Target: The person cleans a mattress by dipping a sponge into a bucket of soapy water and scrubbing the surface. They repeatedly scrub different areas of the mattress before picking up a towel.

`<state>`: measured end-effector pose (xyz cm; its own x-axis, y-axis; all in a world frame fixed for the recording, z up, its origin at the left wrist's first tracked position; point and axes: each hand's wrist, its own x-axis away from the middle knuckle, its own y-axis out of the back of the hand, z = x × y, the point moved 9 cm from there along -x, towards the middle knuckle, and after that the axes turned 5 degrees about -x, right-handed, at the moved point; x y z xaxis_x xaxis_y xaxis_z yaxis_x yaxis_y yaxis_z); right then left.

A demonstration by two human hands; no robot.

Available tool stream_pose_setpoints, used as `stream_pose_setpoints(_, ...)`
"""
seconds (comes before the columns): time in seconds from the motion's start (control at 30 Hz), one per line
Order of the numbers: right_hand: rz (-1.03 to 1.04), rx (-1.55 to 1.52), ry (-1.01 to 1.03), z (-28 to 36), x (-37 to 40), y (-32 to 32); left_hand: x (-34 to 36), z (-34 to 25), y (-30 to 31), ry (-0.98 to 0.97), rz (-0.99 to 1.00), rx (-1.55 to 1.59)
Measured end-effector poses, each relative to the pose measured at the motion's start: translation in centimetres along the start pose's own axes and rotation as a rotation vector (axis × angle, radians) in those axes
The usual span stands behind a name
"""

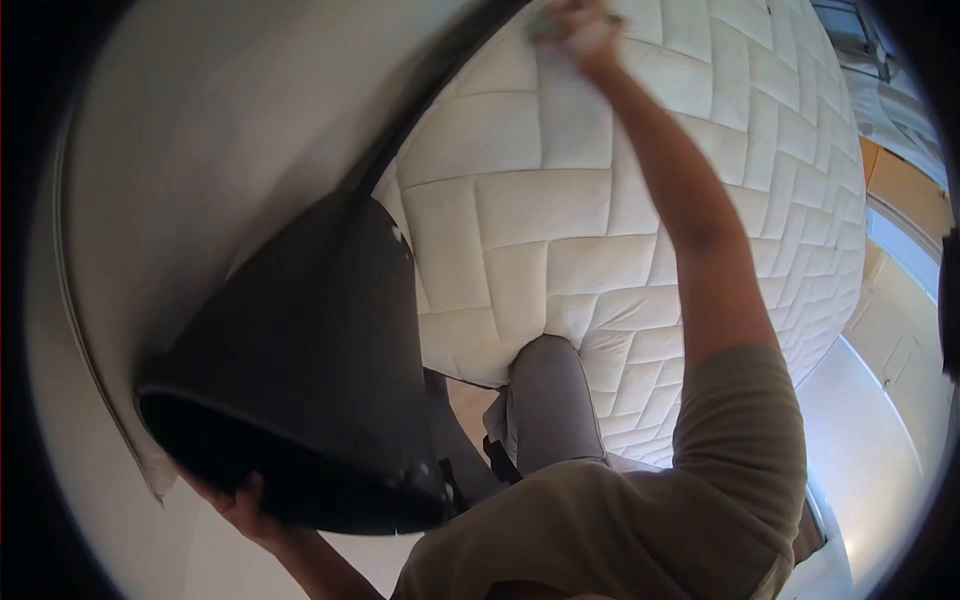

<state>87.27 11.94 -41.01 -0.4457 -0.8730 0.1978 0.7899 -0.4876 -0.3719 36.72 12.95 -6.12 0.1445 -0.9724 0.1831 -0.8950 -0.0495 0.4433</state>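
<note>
A large black tapered bin [310, 310] leans on its side at the left, its open mouth towards me. My left hand [245, 512] grips the rim at the lower left, thumb inside the mouth and the other fingers hidden behind. At the top, my right hand [582, 38] is blurred and closed around a small green thing [544, 24], too smeared to identify. That hand is over the far left edge of a cream quilted mattress [545, 210]. The bin lies beside the mattress's near left corner.
My grey-trousered knee [550, 390] presses against the mattress's near edge. A pale wall [200, 130] runs along the left, with a dark gap between it and the mattress. At the right are wooden panels [905, 190] and a pale cabinet front [890, 345].
</note>
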Motion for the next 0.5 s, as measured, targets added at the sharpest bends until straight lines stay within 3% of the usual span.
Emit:
stream_pose_setpoints(0.03,0.015,0.214,0.115,1.5,-1.1,0.7,0.3,0.3,1.4,0.016,-0.018,-0.002)
stream_pose_setpoints(0.17,-0.242,-0.845,-0.175,-9.4,2.2,-7.8,1.2,-0.2,2.9,0.047,-0.059,-0.071)
stream_pose_setpoints(0.2,-0.142,-0.813,-0.292,-13.6,6.2,-14.5,1.5,-0.3,2.8,0.050,-0.061,-0.072)
stream_pose_setpoints(0.23,-0.140,-0.819,-0.289,-15.0,8.3,-15.7,1.8,-0.5,2.1,0.063,-0.031,-0.078)
stream_pose_setpoints(0.3,0.061,-0.197,0.046,-12.8,10.3,-18.4,2.1,-0.9,1.5,0.061,-0.002,-0.090)
stream_pose_setpoints(0.33,0.110,-0.142,0.026,-12.6,9.5,-16.6,2.4,-0.4,1.0,0.056,0.024,-0.124)
stream_pose_setpoints(0.4,0.098,-0.167,0.018,-8.0,5.5,-6.8,2.8,0.0,-0.2,0.060,0.050,-0.165)
stream_pose_setpoints(0.43,0.022,0.132,0.099,-4.4,4.0,-0.5,3.2,-0.2,-1.0,0.088,0.021,-0.108)
stream_pose_setpoints(0.47,-0.116,0.929,0.205,0.3,3.5,5.0,3.3,-0.1,-1.2,0.110,-0.012,-0.041)
stream_pose_setpoints(0.5,-0.282,1.602,0.136,3.7,3.2,10.9,3.4,0.4,-1.0,0.111,-0.013,-0.031)
